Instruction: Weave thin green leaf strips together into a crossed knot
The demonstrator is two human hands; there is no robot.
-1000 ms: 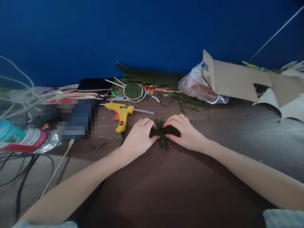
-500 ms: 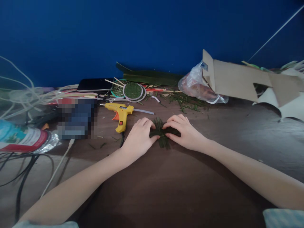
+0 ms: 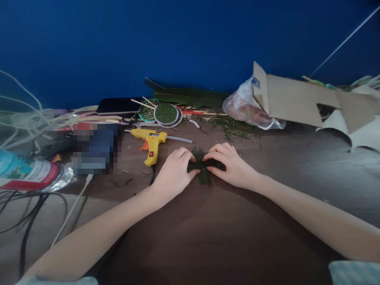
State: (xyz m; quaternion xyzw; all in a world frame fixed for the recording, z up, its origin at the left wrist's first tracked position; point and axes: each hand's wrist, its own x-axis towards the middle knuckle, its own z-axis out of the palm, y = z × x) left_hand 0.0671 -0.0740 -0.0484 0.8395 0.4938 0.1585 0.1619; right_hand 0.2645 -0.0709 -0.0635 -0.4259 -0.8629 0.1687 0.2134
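Dark green leaf strips (image 3: 204, 177), crossed over one another, lie low over the brown table (image 3: 213, 233). My left hand (image 3: 175, 168) pinches them from the left between thumb and fingers. From the right, my right hand (image 3: 231, 164) grips the opposite side in the same way. Strip ends stick out above and below between the two hands, while the side ends are partly hidden by my fingers. A yellow glue gun (image 3: 152, 138) with a clear glue stick in its back lies just left of my left hand.
Round green woven pieces (image 3: 166, 113), a long leaf (image 3: 190, 97) and leaf scraps (image 3: 230, 128) lie along the blue wall. A cardboard box (image 3: 293, 97) and plastic bag (image 3: 242, 105) sit back right. Phones (image 3: 118, 105), cables and a bottle (image 3: 29, 172) crowd the left.
Almost nothing differs. My left hand has shifted very slightly, and both hands keep their pinch on the crossed leaf strips.
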